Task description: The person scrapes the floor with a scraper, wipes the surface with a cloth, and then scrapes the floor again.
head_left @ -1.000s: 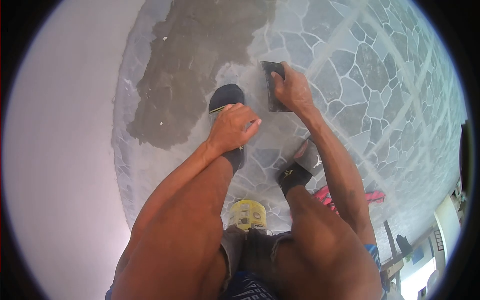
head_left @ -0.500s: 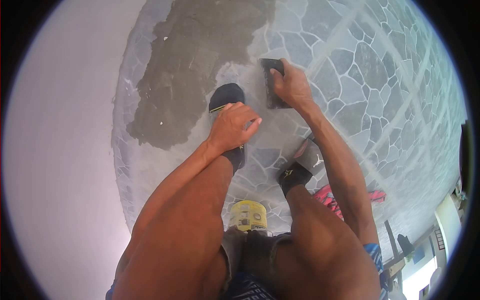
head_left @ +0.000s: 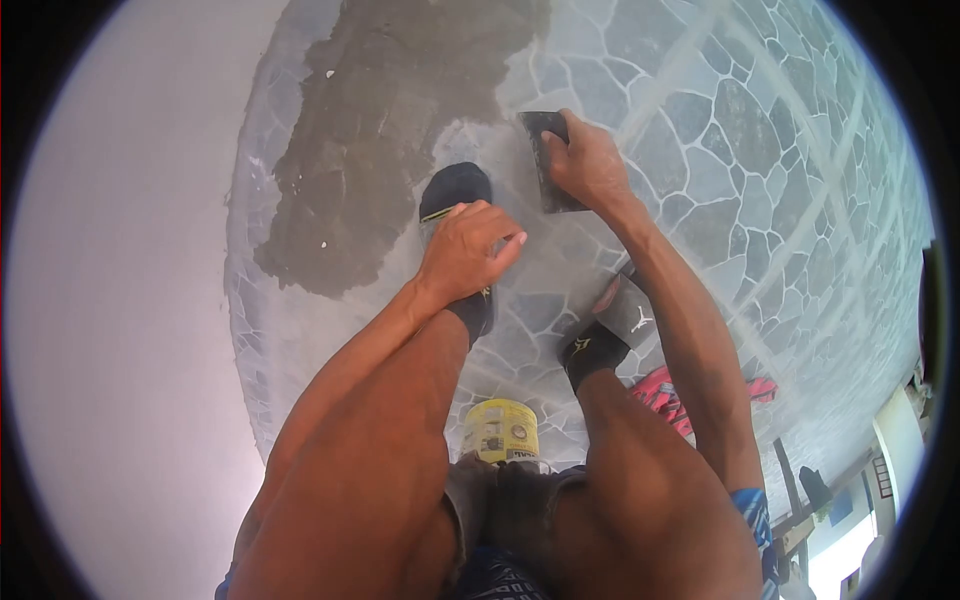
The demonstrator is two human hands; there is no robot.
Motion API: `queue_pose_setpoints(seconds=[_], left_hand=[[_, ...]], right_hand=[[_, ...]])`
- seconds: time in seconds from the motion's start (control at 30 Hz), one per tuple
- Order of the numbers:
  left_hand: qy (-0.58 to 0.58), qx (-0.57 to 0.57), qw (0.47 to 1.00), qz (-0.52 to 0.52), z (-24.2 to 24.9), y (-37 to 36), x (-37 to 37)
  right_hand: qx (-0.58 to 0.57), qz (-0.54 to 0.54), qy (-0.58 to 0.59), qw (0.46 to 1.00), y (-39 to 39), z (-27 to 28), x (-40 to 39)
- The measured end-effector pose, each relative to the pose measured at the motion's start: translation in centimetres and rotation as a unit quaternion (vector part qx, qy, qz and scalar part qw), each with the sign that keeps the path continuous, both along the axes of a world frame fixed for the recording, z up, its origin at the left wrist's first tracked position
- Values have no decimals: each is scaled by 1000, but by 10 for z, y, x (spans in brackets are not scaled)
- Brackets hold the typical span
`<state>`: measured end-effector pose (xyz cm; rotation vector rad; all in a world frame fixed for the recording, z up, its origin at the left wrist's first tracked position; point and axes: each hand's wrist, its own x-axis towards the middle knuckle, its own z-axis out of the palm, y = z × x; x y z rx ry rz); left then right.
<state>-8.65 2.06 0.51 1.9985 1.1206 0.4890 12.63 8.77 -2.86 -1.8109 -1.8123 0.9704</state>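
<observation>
My right hand is closed on a dark rectangular block, which lies against the stone-patterned floor. Over the foot in a dark sandal hangs my left hand, its wrist by the shin; the fingers curl downward and their tips are hidden, so what they hold, if anything, does not show. A wet-looking grey-brown patch of coating spreads over the floor to the left of that foot. Pale dusty smears surround the block.
A yellow bucket stands between my legs. My other foot wears a dark sock and grey sandal. Pink cloth lies behind the right leg. A plain pale wall rises at the left. Assorted objects sit at the far lower right.
My right hand and the dark block have shifted slightly up and to the right, the block tilting a little. My left hand is nearly unchanged.
</observation>
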Motion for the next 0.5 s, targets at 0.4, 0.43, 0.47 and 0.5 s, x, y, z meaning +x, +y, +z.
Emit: queue_pose_setpoints(seconds=[0.4, 0.43, 0.47, 0.5], left_hand=[[16, 18, 1000, -5, -1, 2, 1], [13, 12, 1000, -6, -1, 0, 0], [13, 7, 1000, -9, -2, -1, -1], [13, 4, 1000, -6, -4, 1, -1]], right_hand=[[-45, 39, 0, 998, 30, 4, -17], [-62, 25, 4, 998, 25, 8, -10], [-78, 16, 7, 997, 19, 11, -2], [-31, 6, -32, 999, 6, 9, 9]])
